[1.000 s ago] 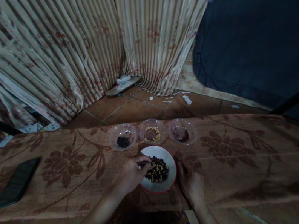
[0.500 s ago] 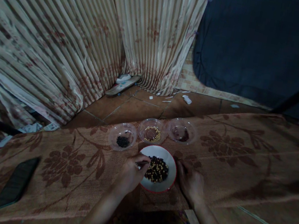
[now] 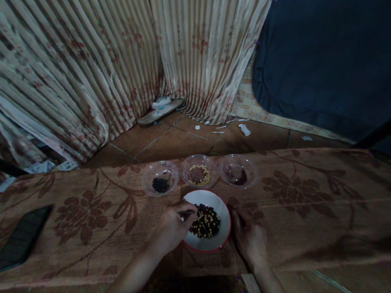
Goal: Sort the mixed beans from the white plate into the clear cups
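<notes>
A white bowl with a red rim [image 3: 213, 198] stands on the cloth, holding a mix of dark and yellow beans [image 3: 206, 222]. My left hand [image 3: 176, 221] reaches over the bowl's left rim, thumb and finger pinched together at the edge of the beans. Whatever is between those fingertips is too small to make out. Beside the right rim lies my right hand [image 3: 250, 239], its fingers curled in toward the bowl; shadow hides the fingertips. Behind the bowl are three clear plastic bowls: one with black beans [image 3: 161, 186], one with yellow beans [image 3: 198, 176], one with dark reddish beans [image 3: 239, 176].
A brown flowered cloth [image 3: 87, 253] covers the long surface. At the left lies a dark phone [image 3: 20, 240]. Past the far edge are the tiled floor [image 3: 178, 138] with white scraps, a striped curtain [image 3: 198, 42] and a dark blue cover [image 3: 344, 61].
Barely any change: the fingers of my left hand shift very slightly at the edge of the beans. The right hand and the bowls stay in place.
</notes>
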A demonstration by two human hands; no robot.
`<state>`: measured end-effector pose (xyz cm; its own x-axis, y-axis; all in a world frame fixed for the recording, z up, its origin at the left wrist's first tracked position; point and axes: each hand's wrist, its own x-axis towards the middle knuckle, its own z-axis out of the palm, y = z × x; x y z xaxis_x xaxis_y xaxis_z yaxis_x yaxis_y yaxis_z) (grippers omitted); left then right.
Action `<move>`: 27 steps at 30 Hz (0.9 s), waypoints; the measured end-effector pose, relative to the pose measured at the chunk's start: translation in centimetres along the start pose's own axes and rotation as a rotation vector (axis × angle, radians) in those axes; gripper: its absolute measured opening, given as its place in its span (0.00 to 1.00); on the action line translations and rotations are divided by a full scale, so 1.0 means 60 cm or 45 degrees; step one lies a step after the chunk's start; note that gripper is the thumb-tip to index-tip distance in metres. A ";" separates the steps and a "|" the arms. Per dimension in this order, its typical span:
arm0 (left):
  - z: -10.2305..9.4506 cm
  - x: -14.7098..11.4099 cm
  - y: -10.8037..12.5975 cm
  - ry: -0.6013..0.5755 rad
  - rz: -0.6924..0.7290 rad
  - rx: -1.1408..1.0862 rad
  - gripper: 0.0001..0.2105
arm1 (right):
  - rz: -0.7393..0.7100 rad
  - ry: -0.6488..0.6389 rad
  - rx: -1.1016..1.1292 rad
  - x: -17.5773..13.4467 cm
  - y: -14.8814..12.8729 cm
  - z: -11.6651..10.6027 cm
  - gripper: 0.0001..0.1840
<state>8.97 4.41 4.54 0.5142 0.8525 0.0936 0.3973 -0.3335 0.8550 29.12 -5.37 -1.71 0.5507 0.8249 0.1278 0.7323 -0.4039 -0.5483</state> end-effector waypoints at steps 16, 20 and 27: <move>0.001 -0.002 -0.003 -0.012 0.018 -0.015 0.07 | 0.002 0.008 -0.006 0.000 -0.001 0.001 0.20; 0.002 -0.001 -0.003 0.007 0.018 -0.009 0.07 | -0.004 0.002 0.008 0.000 -0.002 0.000 0.21; 0.001 0.000 -0.003 0.001 0.010 0.005 0.06 | 0.003 0.003 0.001 0.000 0.001 0.002 0.20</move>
<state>8.94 4.41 4.37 0.5169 0.8501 0.1006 0.3963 -0.3418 0.8521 29.12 -5.35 -1.88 0.5529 0.8233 0.1285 0.7309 -0.4052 -0.5492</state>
